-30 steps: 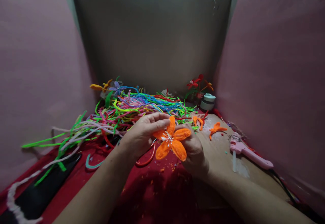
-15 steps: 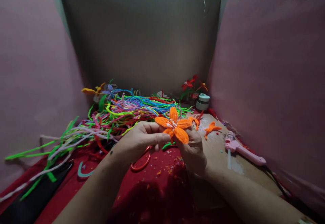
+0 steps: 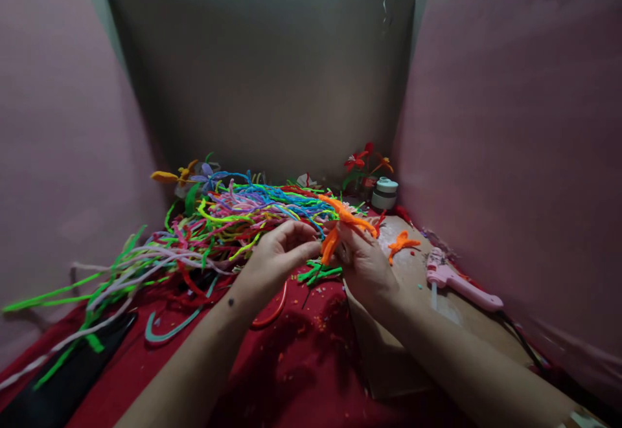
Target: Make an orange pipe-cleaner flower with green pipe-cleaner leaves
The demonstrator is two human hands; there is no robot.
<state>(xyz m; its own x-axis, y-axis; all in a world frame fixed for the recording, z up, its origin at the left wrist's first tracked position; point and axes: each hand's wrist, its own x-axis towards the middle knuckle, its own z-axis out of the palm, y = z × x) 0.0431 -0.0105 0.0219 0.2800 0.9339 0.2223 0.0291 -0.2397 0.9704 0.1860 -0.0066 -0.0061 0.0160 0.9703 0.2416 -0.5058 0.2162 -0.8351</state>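
An orange fuzzy pipe-cleaner flower (image 3: 350,218) is in my right hand (image 3: 367,263), whose thumb and fingers are closed on it. The flower is turned sideways, so its petals show edge-on and only a little of its pale centre is visible. My left hand (image 3: 282,253) is just left of the flower, with thumb and fingers curled into a pinch; whatever lies between the fingertips is too small to make out. Green pipe-cleaner pieces (image 3: 321,274) lie on the red cloth (image 3: 291,376) below the hands.
A large heap of coloured pipe cleaners (image 3: 262,204) spreads behind and left. On the right, a board (image 3: 457,324) carries a pink glue gun (image 3: 461,285) and an orange pipe-cleaner piece (image 3: 403,244). A lidded jar (image 3: 385,193) stands beside red flowers (image 3: 357,161). Red scissor-like handles (image 3: 272,315) lie near my left wrist.
The flower has turned from facing me to edge-on in my right hand. My left hand has come off its petal and shifted slightly away, uncovering the green pieces.
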